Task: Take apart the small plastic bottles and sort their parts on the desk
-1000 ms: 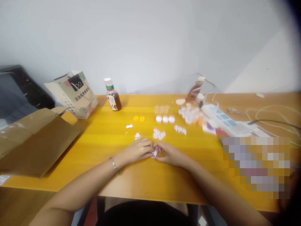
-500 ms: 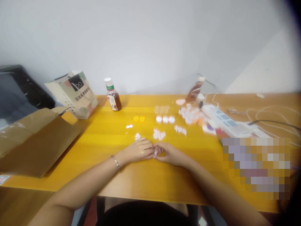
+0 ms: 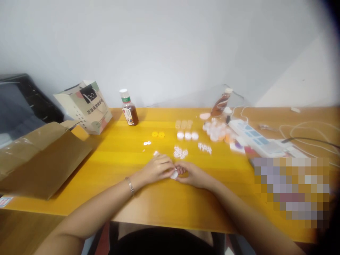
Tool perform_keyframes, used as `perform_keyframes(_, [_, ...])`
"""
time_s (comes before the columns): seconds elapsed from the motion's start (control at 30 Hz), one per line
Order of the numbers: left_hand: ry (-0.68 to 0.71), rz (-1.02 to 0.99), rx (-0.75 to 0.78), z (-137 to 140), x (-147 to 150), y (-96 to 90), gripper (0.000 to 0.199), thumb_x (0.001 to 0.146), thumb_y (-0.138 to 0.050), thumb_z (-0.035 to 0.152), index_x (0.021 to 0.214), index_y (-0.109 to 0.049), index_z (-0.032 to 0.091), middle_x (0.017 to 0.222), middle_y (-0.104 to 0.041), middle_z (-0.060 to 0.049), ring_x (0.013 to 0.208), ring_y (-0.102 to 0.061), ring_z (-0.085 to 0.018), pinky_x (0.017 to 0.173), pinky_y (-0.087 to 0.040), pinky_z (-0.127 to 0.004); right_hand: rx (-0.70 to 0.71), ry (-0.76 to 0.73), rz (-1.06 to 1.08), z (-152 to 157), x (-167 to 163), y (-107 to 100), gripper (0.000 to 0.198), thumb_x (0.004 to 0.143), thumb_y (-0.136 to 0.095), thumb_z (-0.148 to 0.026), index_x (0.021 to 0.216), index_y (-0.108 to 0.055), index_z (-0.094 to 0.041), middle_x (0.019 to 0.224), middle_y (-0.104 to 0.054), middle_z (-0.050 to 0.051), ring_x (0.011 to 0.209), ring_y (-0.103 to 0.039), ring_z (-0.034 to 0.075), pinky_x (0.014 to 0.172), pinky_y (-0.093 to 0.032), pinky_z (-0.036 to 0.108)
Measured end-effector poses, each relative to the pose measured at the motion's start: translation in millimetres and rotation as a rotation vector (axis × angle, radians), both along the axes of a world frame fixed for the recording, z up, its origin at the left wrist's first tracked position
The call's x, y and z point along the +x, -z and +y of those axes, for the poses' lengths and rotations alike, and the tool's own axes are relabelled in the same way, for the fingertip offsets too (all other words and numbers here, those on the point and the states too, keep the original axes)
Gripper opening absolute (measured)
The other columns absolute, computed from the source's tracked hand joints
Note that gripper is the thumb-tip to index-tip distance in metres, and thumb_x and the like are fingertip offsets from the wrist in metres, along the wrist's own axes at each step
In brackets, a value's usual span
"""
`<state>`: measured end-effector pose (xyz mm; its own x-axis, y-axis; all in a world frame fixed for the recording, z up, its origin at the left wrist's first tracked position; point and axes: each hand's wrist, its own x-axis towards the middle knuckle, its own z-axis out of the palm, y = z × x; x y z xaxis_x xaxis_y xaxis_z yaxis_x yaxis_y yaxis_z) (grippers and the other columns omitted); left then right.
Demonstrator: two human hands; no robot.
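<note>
Above the near part of the wooden table [image 3: 148, 202], my left hand [image 3: 159, 168] and my right hand [image 3: 191, 173] meet, fingers closed around a small white round piece [image 3: 174, 174]. Its exact kind is too blurred to tell. Just beyond my hands lies a cluster of small white ring-like pieces [image 3: 180, 152]. A second group of small white pieces [image 3: 204, 148] is to its right. Further back are a row of three white round caps [image 3: 187, 135], three clear caps [image 3: 183, 124], two yellow discs [image 3: 158, 134] and two small white discs [image 3: 147, 143].
An open cardboard box [image 3: 45, 163] and a paper bag [image 3: 89, 106] occupy the left. A dark drink bottle [image 3: 130, 111] stands at the back; another bottle [image 3: 221, 102] leans at right. Near it are a heap of clear and orange caps [image 3: 216, 130] and a power strip [image 3: 251, 134] with cables.
The white round piece shows more of its face between my fingers. My left fingers have shifted slightly. The whole view has moved a little.
</note>
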<state>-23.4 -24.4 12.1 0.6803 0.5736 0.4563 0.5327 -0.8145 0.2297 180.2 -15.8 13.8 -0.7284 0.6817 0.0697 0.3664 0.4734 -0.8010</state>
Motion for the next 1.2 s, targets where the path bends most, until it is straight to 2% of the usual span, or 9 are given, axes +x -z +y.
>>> perform_keyframes(0.17, [-0.184,0.070,0.131,20.7,-41.8,-6.3,0.018,0.089,-0.045,0.027,0.083,-0.060,0.018,0.081,-0.061,-0.002,0.077,-0.051,-0.013,0.074,-0.032,-0.028,-0.038,0.020,-0.027,-1.3,2.1,-1.5,0.022,0.073,-0.059,-0.023,0.094,-0.057,-0.017,0.083,-0.059,0.002,0.071,-0.053,0.013,0.066,-0.043,0.025])
perform_keyframes(0.33, [-0.207,0.204,0.138,32.5,-61.0,-2.9,0.020,0.089,-0.044,0.032,0.084,-0.058,0.019,0.079,-0.059,-0.002,0.079,-0.051,-0.014,0.073,-0.029,-0.028,-0.043,0.028,-0.041,-1.5,3.0,-3.8,0.022,0.074,-0.059,-0.024,0.095,-0.057,-0.017,0.084,-0.060,0.003,0.073,-0.054,0.013,0.068,-0.044,0.025])
perform_keyframes(0.53, [-0.174,0.276,0.164,29.5,-56.2,-6.7,0.023,0.091,-0.039,0.028,0.082,-0.057,0.019,0.077,-0.057,-0.002,0.074,-0.049,-0.013,0.076,-0.029,-0.029,-0.033,0.031,-0.033,-1.1,3.2,-2.9,0.022,0.073,-0.059,-0.025,0.094,-0.057,-0.018,0.082,-0.060,0.002,0.071,-0.054,0.013,0.067,-0.044,0.025])
perform_keyframes(0.73, [-0.133,0.255,0.113,23.0,-51.0,-9.1,0.021,0.091,-0.039,0.026,0.088,-0.059,0.019,0.083,-0.060,-0.002,0.078,-0.050,-0.013,0.076,-0.031,-0.028,-0.042,0.020,-0.027,-0.4,3.5,-2.8,0.022,0.074,-0.058,-0.026,0.093,-0.057,-0.017,0.082,-0.059,0.003,0.071,-0.054,0.013,0.067,-0.045,0.025])
perform_keyframes(0.87, [0.006,0.185,0.111,8.3,-27.6,-7.6,0.019,0.091,-0.041,0.028,0.091,-0.059,0.019,0.087,-0.061,-0.002,0.081,-0.050,-0.013,0.073,-0.032,-0.027,-0.034,0.022,-0.025,-0.8,2.3,-4.4,0.020,0.073,-0.058,-0.025,0.091,-0.057,-0.017,0.078,-0.057,0.001,0.069,-0.051,0.012,0.065,-0.044,0.025])
perform_keyframes(0.97, [0.113,0.232,0.157,-1.5,-8.9,-7.1,0.020,0.092,-0.040,0.023,0.088,-0.058,0.017,0.085,-0.061,-0.003,0.080,-0.050,-0.013,0.072,-0.033,-0.028,-0.040,0.016,-0.009,-1.0,1.2,-5.0,0.017,0.074,-0.058,-0.026,0.088,-0.056,-0.017,0.071,-0.053,-0.001,0.064,-0.048,0.011,0.062,-0.043,0.024])
perform_keyframes(1.07, [0.120,0.283,0.214,-4.9,-1.4,-6.5,0.020,0.092,-0.038,0.018,0.088,-0.057,0.015,0.085,-0.061,-0.004,0.080,-0.050,-0.014,0.070,-0.033,-0.029,-0.048,0.011,0.002,-1.0,0.7,-5.0,0.015,0.075,-0.058,-0.027,0.086,-0.055,-0.017,0.069,-0.051,-0.002,0.062,-0.047,0.011,0.060,-0.042,0.023])
perform_keyframes(1.2, [0.126,0.322,0.293,-2.8,-5.5,-4.3,0.019,0.091,-0.038,0.015,0.091,-0.056,0.014,0.084,-0.060,-0.005,0.081,-0.051,-0.015,0.070,-0.035,-0.029,-0.054,0.005,0.010,-0.6,0.8,-4.2,0.015,0.074,-0.058,-0.028,0.085,-0.054,-0.017,0.068,-0.051,-0.002,0.062,-0.047,0.011,0.060,-0.042,0.023])
